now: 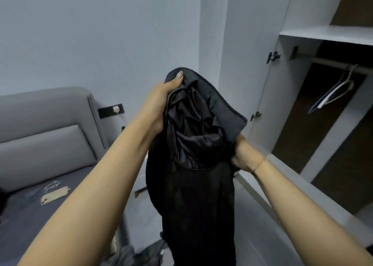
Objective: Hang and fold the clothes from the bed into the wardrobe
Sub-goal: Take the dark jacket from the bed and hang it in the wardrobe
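Head view: left hand (161, 102) has its grip clamped on the top edge of a black zip-up jacket with shiny lining (193, 144); right hand (243, 154) grips its lower edge. The jacket hangs between the grey padded bed (40, 215) and the open white wardrobe (323, 33).

It was a home bedroom: a grey padded headboard (46, 132) stood at the left of the frame, an open wardrobe (314, 33) with a hanger (333, 96) at the right.

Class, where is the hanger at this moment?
In the head view, the hanger hangs on the rail inside the open wardrobe, at the right, beyond the right hand.
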### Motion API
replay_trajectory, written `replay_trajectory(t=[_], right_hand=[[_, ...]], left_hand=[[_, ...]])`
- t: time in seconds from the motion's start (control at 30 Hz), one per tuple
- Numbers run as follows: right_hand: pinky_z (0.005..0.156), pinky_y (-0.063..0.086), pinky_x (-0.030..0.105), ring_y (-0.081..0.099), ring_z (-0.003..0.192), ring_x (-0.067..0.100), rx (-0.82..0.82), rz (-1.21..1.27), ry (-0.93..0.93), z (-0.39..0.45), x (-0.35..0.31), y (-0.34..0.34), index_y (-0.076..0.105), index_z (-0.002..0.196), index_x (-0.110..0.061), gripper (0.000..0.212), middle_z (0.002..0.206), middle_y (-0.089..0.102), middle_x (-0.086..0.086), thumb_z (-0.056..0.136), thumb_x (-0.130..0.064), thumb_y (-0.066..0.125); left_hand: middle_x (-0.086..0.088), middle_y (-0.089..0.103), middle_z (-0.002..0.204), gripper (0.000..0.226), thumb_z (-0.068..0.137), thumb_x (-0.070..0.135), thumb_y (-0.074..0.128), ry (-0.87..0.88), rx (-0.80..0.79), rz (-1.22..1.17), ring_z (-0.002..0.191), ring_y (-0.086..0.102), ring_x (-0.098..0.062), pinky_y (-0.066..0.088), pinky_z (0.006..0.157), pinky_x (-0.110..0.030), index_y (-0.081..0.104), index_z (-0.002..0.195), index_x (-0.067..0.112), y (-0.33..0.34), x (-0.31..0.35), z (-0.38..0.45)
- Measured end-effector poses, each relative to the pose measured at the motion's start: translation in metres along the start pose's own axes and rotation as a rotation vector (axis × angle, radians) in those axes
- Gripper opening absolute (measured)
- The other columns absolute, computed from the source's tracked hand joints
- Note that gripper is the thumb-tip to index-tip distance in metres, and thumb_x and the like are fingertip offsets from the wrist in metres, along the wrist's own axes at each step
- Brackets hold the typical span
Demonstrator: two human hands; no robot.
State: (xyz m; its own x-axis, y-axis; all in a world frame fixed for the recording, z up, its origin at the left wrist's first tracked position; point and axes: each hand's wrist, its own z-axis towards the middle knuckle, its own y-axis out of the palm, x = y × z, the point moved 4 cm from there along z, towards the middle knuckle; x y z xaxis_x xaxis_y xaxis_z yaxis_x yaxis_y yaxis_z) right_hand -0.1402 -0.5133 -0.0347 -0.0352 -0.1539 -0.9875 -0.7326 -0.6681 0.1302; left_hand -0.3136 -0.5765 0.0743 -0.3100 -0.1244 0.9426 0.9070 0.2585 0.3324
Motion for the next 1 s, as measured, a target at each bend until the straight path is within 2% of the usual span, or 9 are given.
replay_trajectory(t=[0.1, 0.2, 0.3, 0.4, 0.6, 0.7, 0.8, 0.9, 1.0], right_hand=[[0.095, 0.048, 0.018, 0.058, 0.118, 0.002, -0.160, -0.223, -0.026, -0.006, 0.011, -0.029, 0.052, 0.132, -0.028, 0.072, 0.128, 0.062, -0.017, 0.073, -0.066, 0.067], [0.085, 0.047, 0.014, 0.064, 0.105, 0.006, -0.025, -0.385, -0.127, 0.006, -0.002, -0.081, 0.063, 0.120, -0.020, 0.037, 0.117, 0.070, -0.007, 0.090, -0.043, 0.063], [0.071, 0.037, 0.025, 0.048, 0.082, 0.016, 0.288, -0.431, -0.228, 0.022, -0.033, -0.149, 0.063, 0.094, 0.011, 0.038, 0.088, 0.066, 0.012, 0.101, -0.023, 0.048], [0.057, 0.032, 0.022, 0.043, 0.066, 0.018, 0.465, -0.533, -0.272, 0.026, -0.065, -0.204, 0.062, 0.076, -0.005, 0.033, 0.070, 0.053, 0.008, 0.101, -0.022, 0.049], [0.069, 0.035, 0.028, 0.049, 0.072, 0.021, 0.625, -0.543, -0.168, 0.050, -0.079, -0.277, 0.068, 0.084, -0.003, 0.034, 0.076, 0.058, 0.014, 0.102, -0.024, 0.049], [0.063, 0.039, 0.022, 0.050, 0.065, 0.011, 0.694, -0.439, -0.083, 0.059, -0.068, -0.310, 0.065, 0.083, -0.003, 0.035, 0.070, 0.058, 0.004, 0.103, -0.024, 0.046], [0.060, 0.041, 0.018, 0.052, 0.066, 0.014, 0.680, -0.372, 0.056, 0.071, -0.048, -0.338, 0.063, 0.080, -0.002, 0.040, 0.074, 0.058, 0.009, 0.104, -0.028, 0.043], [0.065, 0.045, 0.015, 0.053, 0.075, 0.016, 0.588, -0.354, 0.130, 0.081, -0.032, -0.357, 0.061, 0.107, 0.014, 0.029, 0.090, 0.059, 0.012, 0.102, -0.011, 0.046], [0.065, 0.045, 0.014, 0.054, 0.079, 0.018, 0.673, -0.407, 0.192, 0.096, -0.036, -0.380, 0.058, 0.114, 0.015, 0.026, 0.096, 0.060, 0.019, 0.100, -0.004, 0.047]], left_hand=[[-0.012, 0.074, 0.106, 0.039, 0.092, 0.040, 0.062, -0.119, 0.031, -0.019, 0.095, 0.072, -0.026, 0.059, 0.069, -0.031, 0.070, 0.108, 0.006, 0.011, -0.032, 0.034], [-0.012, 0.072, 0.112, 0.044, 0.091, 0.044, 0.062, -0.163, 0.019, 0.032, 0.101, 0.071, -0.025, 0.058, 0.072, -0.030, 0.068, 0.115, 0.007, 0.020, -0.060, 0.064], [-0.009, 0.075, 0.098, 0.031, 0.088, 0.041, 0.064, -0.103, -0.031, 0.176, 0.088, 0.073, -0.020, 0.057, 0.065, -0.023, 0.076, 0.095, 0.014, 0.035, -0.084, 0.090], [-0.007, 0.076, 0.087, 0.027, 0.084, 0.039, 0.066, -0.104, -0.121, 0.262, 0.076, 0.072, -0.017, 0.054, 0.060, -0.019, 0.078, 0.085, 0.015, 0.060, -0.109, 0.111], [-0.012, 0.075, 0.097, 0.044, 0.073, 0.047, 0.069, -0.340, -0.125, 0.248, 0.085, 0.073, -0.025, 0.056, 0.060, -0.024, 0.076, 0.097, 0.011, 0.109, -0.152, 0.171], [-0.013, 0.074, 0.104, 0.047, 0.071, 0.049, 0.070, -0.480, -0.250, 0.222, 0.090, 0.073, -0.027, 0.059, 0.069, -0.030, 0.078, 0.098, 0.011, 0.131, -0.172, 0.203], [-0.014, 0.074, 0.104, 0.044, 0.070, 0.048, 0.072, -0.531, -0.347, 0.128, 0.088, 0.074, -0.026, 0.059, 0.067, -0.031, 0.080, 0.092, 0.011, 0.161, -0.179, 0.243], [-0.014, 0.074, 0.102, 0.040, 0.070, 0.045, 0.072, -0.546, -0.428, 0.060, 0.086, 0.074, -0.026, 0.059, 0.065, -0.031, 0.080, 0.088, 0.010, 0.196, -0.186, 0.285], [-0.016, 0.074, 0.101, 0.039, 0.080, 0.043, 0.068, -0.607, -0.476, 0.074, 0.083, 0.074, -0.027, 0.059, 0.064, -0.032, 0.080, 0.088, 0.007, 0.230, -0.198, 0.326]])
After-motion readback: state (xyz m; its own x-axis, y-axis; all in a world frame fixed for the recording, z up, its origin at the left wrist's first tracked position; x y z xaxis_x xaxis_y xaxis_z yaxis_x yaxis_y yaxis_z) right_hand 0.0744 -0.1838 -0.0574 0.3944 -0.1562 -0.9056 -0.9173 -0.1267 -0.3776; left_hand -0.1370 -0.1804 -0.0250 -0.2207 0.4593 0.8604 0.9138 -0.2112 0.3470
